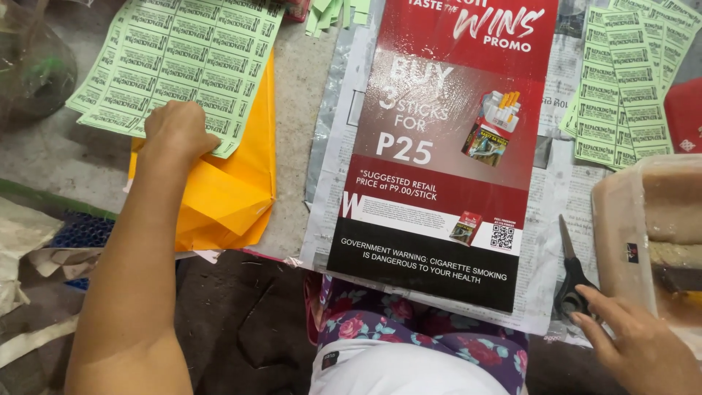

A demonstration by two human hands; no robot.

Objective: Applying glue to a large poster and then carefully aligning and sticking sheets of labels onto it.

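Observation:
My left hand point(175, 130) reaches forward and rests, fingers curled, on the near edge of a stack of light green printed label sheets point(183, 58). That stack lies over an orange folded paper point(227, 190). My right hand point(636, 344) is at the lower right, its fingertips touching the black handles of a pair of scissors point(572, 274) that lies flat on newspaper. Between both hands lies a large red and black glossy poster point(439, 146).
More green label sheets point(629, 80) are fanned out at the upper right. A translucent plastic container point(651, 234) stands at the right edge. Newspaper point(548, 241) covers the surface under the poster. Scrap paper and a blue mesh point(80, 230) lie at the left.

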